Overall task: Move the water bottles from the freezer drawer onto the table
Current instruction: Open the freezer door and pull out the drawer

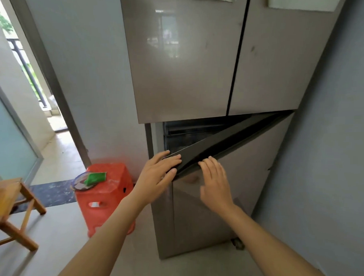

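The tall grey fridge (184, 64) has its lower freezer door (251, 166) swung partly open, hinged on the right. Behind the gap lies a dark interior (187, 135); no drawer contents or water bottles show. My left hand (157, 176) holds the door's free top corner, fingers laid over the top edge and thumb underneath. My right hand (215, 184) rests flat on the door's front just below the top edge, holding nothing. A wooden table (4, 199) shows partly at the left edge.
A red plastic stool (104, 195) stands left of the fridge, carrying a round lid and a green item (96, 177). A grey wall (333, 131) sits close on the right. A doorway (50, 102) opens at the back left.
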`<action>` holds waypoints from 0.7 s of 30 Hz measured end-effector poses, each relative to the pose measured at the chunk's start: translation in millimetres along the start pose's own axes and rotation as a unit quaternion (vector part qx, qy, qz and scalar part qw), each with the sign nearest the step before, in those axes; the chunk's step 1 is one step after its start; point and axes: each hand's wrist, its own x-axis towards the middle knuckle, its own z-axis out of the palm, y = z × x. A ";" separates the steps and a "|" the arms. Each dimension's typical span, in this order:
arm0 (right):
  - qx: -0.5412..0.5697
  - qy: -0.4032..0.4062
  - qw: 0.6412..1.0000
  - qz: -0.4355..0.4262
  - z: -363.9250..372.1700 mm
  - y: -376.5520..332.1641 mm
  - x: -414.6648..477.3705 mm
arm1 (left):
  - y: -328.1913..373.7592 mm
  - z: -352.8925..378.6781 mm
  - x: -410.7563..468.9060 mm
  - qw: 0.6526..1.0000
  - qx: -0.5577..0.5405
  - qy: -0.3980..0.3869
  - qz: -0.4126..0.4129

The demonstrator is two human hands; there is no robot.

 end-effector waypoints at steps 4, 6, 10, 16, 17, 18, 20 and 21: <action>0.034 0.003 0.999 -0.004 -29.2 15.7 -27.7 | 35.2 26.8 -24.2 0.998 0.001 0.043 0.039; 0.056 0.001 0.998 -0.011 -47.9 29.4 -45.7 | 59.9 40.5 -35.2 0.997 -0.004 0.052 0.060; 0.116 0.001 0.993 -0.015 -84.4 63.2 -83.9 | 105.5 64.6 -51.6 0.989 0.023 0.049 0.138; 0.084 -0.056 0.994 -0.035 -153.2 129.4 -126.4 | 167.5 97.9 -54.5 0.962 0.074 0.045 0.258; 0.080 -0.057 0.994 -0.038 -161.9 137.2 -130.3 | 173.3 102.1 -53.9 0.959 0.073 0.037 0.270; 0.081 -0.049 0.995 -0.036 -173.8 145.6 -136.6 | 181.1 109.2 -52.4 0.956 0.066 0.031 0.283; 0.096 -0.029 0.995 -0.008 -198.8 156.7 -148.5 | 194.8 124.2 -50.3 0.953 0.035 0.025 0.299; 0.110 -0.019 0.994 0.014 -212.6 161.3 -155.1 | 202.6 133.4 -48.1 0.953 0.011 0.025 0.303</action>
